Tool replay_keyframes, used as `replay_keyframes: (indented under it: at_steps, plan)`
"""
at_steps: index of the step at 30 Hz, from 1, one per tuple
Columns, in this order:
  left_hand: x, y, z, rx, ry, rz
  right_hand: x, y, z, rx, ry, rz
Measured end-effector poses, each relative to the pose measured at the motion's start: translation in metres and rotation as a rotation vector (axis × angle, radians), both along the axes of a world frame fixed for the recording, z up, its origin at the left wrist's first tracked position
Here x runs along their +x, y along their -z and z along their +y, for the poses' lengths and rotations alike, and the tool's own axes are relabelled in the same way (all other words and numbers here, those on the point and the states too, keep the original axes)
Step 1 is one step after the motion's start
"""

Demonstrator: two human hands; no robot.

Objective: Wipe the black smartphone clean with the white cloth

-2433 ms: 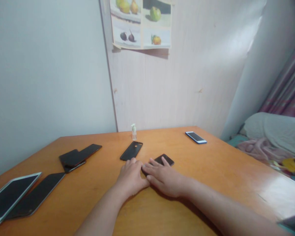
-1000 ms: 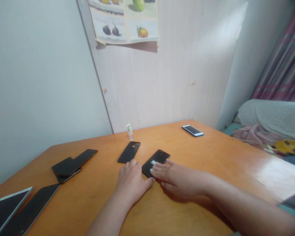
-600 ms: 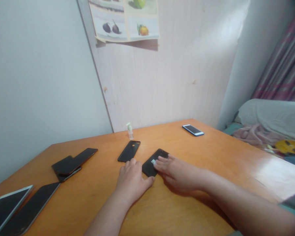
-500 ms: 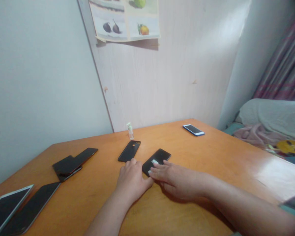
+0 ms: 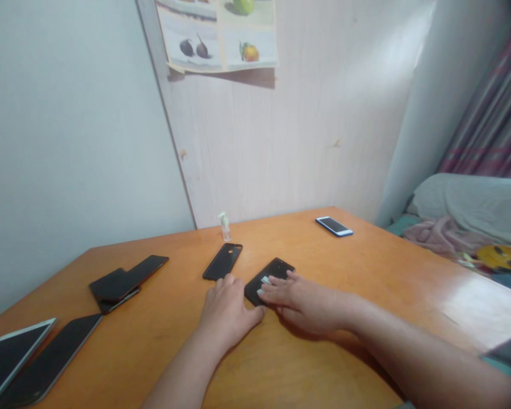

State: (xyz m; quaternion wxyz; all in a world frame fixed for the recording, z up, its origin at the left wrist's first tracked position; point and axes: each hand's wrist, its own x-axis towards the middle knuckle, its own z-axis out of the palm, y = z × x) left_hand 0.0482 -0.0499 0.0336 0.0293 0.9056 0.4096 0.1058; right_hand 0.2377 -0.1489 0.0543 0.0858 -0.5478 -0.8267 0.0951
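Lying flat with its fingers stretched out and slightly spread, the right hand (image 5: pixel 304 301) rested over the near right part of a slim black phone (image 5: pixel 276 268), gripping nothing. The phone, a smooth rounded rectangle with small pale patches on its upper face, lay slantwise on the table (image 5: pixel 162 346) between the two hands. The left hand (image 5: pixel 226 309) arched beside it, knuckles raised and fingers bent, the thumb reaching to the phone's near corner; its fingertips were partly hidden, so whether they clasped the edge could not be told. Just beyond those knuckles lay a thin, dull black case (image 5: pixel 222 262) with a round hole near its far end, and behind it stood a small clear bottle (image 5: pixel 225 228) with a pale pump top. The tabletop was orange-brown and softly glossy. At its left lay two overlapping dark slabs (image 5: pixel 138 278), a glassy tablet (image 5: pixel 15 358) with a white frame, and a long dark panel (image 5: pixel 53 360) partly under it. Well apart, near the far right edge, lay a white-faced phone (image 5: pixel 334 226) with a blue rim. Past the table, crumpled pinkish cloth (image 5: pixel 436 232) sat below a pleated curtain (image 5: pixel 488 122).
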Motion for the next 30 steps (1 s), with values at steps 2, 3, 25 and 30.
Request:
replay_keyframes:
  at_steps: [2, 3, 25, 30]
  plan:
    - [-0.001, 0.001, 0.001, 0.006, 0.009, -0.008, 0.011, 0.001, 0.008, 0.026, 0.171, -0.065]
    - [-0.001, 0.001, 0.002, 0.007, 0.012, -0.010, 0.018, 0.003, 0.013, 0.040, 0.269, -0.100]
    - [-0.001, 0.018, 0.014, -0.095, 0.020, -0.190, 0.010, 0.020, 0.018, 0.039, 0.114, 0.025]
    - [0.000, 0.017, 0.014, -0.123, 0.017, -0.224, 0.023, 0.019, 0.026, 0.046, 0.306, -0.004]
